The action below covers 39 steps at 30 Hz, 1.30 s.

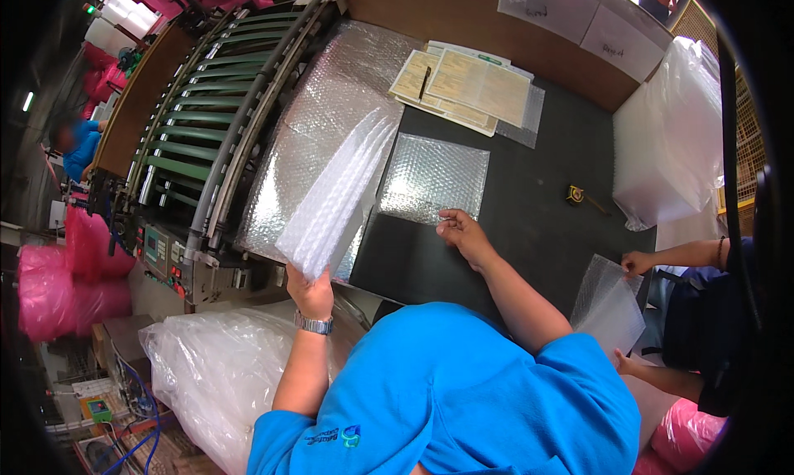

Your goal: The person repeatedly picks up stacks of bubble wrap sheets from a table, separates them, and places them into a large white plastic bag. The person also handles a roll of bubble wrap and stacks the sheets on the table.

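Note:
My left hand (310, 295), with a metal watch at the wrist, is closed around the lower end of a fanned stack of bubble wrap bags (339, 195). The stack tilts up and away over a larger bubble wrap sheet (306, 95). A single clear bubble wrap bag (434, 176) lies flat on the dark tabletop (550, 202). At its near right edge is my right hand (467, 239), fingers loosely bent and apart, holding nothing. Whether its fingertips touch the bag cannot be made out.
Left stands a roller machine (219, 103) with a control panel. Papers and a pen (425, 82) lie at the back, a tape measure (575, 194) to the right. Beyond it is a wrapped stack (662, 136). At right, another person's hands hold a bubble wrap bag (608, 305).

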{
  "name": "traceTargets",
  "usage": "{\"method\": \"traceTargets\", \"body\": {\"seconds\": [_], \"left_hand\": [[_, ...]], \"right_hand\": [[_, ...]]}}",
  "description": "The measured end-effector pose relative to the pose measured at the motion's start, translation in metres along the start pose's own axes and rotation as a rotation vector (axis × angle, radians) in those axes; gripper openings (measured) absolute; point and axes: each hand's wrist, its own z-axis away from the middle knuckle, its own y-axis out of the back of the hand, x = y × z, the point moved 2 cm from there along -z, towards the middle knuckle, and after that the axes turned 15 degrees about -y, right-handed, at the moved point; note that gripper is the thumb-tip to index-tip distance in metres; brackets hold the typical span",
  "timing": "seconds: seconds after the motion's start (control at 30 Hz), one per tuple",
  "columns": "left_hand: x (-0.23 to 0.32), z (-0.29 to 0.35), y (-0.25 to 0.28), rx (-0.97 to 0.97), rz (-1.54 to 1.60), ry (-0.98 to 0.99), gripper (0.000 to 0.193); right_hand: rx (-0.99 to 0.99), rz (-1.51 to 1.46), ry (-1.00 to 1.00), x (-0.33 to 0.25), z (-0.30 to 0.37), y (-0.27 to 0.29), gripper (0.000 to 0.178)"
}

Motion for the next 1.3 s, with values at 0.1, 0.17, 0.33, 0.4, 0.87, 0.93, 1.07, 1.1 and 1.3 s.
{"method": "traceTargets", "body": {"seconds": [0.1, 0.17, 0.33, 0.4, 0.87, 0.93, 1.07, 1.1, 1.3], "left_hand": [[0.005, 0.002, 0.004, -0.005, -0.023, 0.033, 0.038], [0.003, 0.005, 0.006, 0.018, 0.000, 0.032, 0.038], [0.015, 0.006, 0.006, 0.021, 0.001, 0.058, 0.038], [0.017, 0.008, 0.007, 0.010, -0.003, 0.059, 0.038], [0.027, 0.015, 0.001, -0.015, 0.111, 0.071, 0.038], [0.025, 0.016, 0.002, -0.043, 0.094, 0.062, 0.039], [0.026, 0.019, 0.001, -0.058, 0.162, 0.101, 0.039], [0.026, 0.020, 0.001, -0.078, 0.156, 0.085, 0.039], [0.035, 0.015, -0.001, -0.105, 0.067, -0.051, 0.037]], "right_hand": [[-0.030, -0.011, -0.010, 0.001, 0.001, -0.003, 0.037], [-0.054, -0.009, -0.010, 0.002, 0.000, -0.004, 0.037], [-0.080, 0.004, 0.009, -0.002, 0.000, -0.006, 0.036], [-0.085, 0.006, 0.030, -0.009, 0.001, -0.008, 0.035], [0.241, 0.449, 0.820, -0.150, 0.071, -0.012, 0.017], [0.256, 0.486, 0.820, -0.156, 0.073, -0.016, 0.016], [0.259, 0.621, 0.885, -0.162, 0.071, -0.020, 0.017], [0.263, 0.685, 0.929, -0.162, 0.068, -0.021, 0.018], [0.079, 0.966, 0.836, -0.156, 0.064, -0.030, 0.019]]}}
